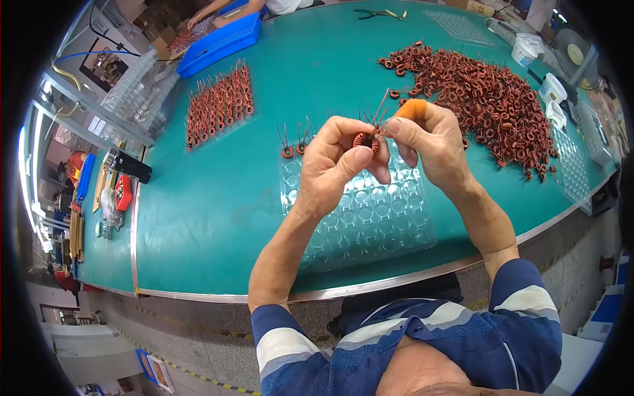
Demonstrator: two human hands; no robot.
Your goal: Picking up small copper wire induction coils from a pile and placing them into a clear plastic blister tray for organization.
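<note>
A ring-shaped coil wound with copper-red wire point(364, 141) is held over the table, its wire leads pointing up and to the right. My left hand point(325, 165) is closed on the coil, thumb in front and fingers behind. Thumb and index finger of my right hand point(437, 142) pinch together at the coil's wire leads point(382, 119); an orange cover point(414, 109) wraps that index finger. Beneath both hands lies a clear plastic tray point(370, 231) with round pockets. A few coils point(288, 152) stand in its far row, leads upward; my hands hide part of that row.
A large heap of loose coils point(489, 99) spreads to the right. At the far left is a filled coil tray point(221, 105), with a blue bin point(221, 45) behind it. Pliers point(380, 13) lie at the far edge. Another person's hand point(221, 21) works beyond the bin.
</note>
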